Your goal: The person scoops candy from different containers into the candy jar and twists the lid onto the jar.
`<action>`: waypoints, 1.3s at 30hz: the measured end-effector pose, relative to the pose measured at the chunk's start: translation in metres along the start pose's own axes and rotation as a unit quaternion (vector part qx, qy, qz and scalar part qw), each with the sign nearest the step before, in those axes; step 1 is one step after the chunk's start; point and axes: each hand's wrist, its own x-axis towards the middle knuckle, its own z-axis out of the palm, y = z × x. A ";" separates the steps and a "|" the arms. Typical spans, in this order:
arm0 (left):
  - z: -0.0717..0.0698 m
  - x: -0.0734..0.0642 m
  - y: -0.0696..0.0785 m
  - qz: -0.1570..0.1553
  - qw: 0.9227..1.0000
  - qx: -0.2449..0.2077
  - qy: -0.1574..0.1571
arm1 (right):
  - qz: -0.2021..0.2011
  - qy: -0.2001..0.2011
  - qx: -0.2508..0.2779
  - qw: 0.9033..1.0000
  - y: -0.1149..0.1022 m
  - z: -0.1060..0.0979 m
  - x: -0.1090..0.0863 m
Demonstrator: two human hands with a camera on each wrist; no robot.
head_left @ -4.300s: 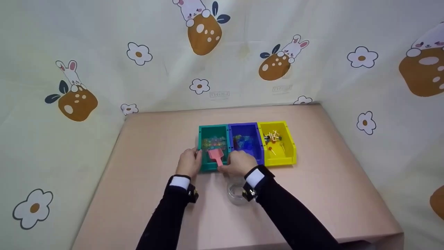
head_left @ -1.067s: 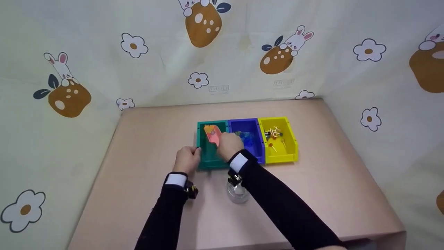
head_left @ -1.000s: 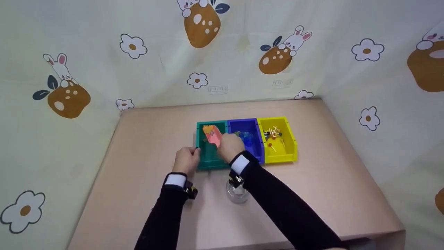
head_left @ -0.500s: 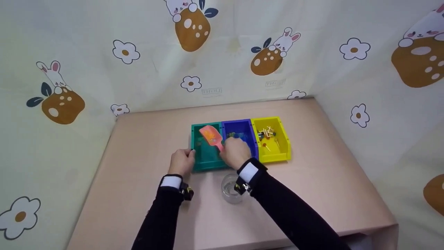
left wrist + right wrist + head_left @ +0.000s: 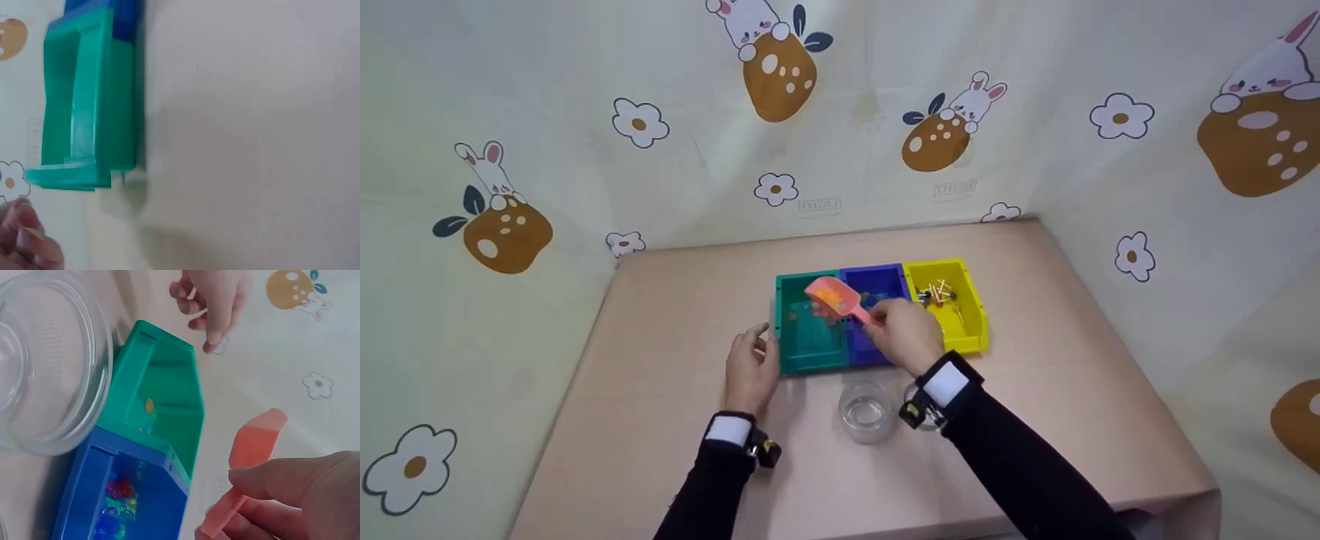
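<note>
My right hand [image 5: 911,335] pinches the handle of a pink scoop [image 5: 834,296], seen also in the right wrist view as a pink scoop [image 5: 259,444] between thumb and fingers. Small yellow-orange and clear pieces lie in its bowl, which overlaps the inner edges of the green bin [image 5: 814,361] and the blue-purple bin [image 5: 877,274]. A few translucent pieces remain in the green bin. Left of that bin, my left hand [image 5: 751,371] holds nothing, its fingers loosely bent and apart from the wall. A clear glass jar [image 5: 866,412] stands in front of the bins.
A yellow bin [image 5: 976,330] with several small ball-headed sticks adjoins the blue-purple one on the right. Another clear round item [image 5: 913,394] is partly hidden by the right wrist. A patterned cloth wall [image 5: 855,150] closes off the table's back and sides.
The right hand has lifted the loaded scoop from inside the green bin and moved right, toward me. The left hand has let go of the green bin's side and drawn back slightly.
</note>
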 end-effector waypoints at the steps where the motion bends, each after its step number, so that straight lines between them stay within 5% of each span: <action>1: 0.000 -0.005 0.002 0.001 1.000 -0.022 0.000 | -0.003 0.006 0.009 1.000 0.003 -0.003 -0.002; 10: 0.013 -0.047 0.012 0.009 0.990 -0.120 -0.075 | -0.027 0.060 0.051 0.997 0.017 -0.025 -0.024; 13: 0.016 -0.058 0.011 0.034 0.981 -0.127 -0.143 | -0.045 0.071 0.050 0.995 0.019 -0.029 -0.030; 17: 0.021 -0.071 0.013 0.047 0.959 -0.122 -0.250 | -0.063 0.091 0.050 0.993 0.024 -0.034 -0.039; 20: 0.027 -0.077 0.015 0.050 0.948 -0.111 -0.294 | -0.073 0.102 0.059 0.990 0.029 -0.038 -0.045; 30: 0.046 -0.080 0.012 0.092 0.942 -0.113 -0.304 | -0.075 0.113 0.061 0.989 0.046 -0.048 -0.063; 39: 0.053 -0.081 0.011 0.067 0.947 -0.086 -0.301 | -0.075 0.117 0.047 0.989 0.062 -0.046 -0.070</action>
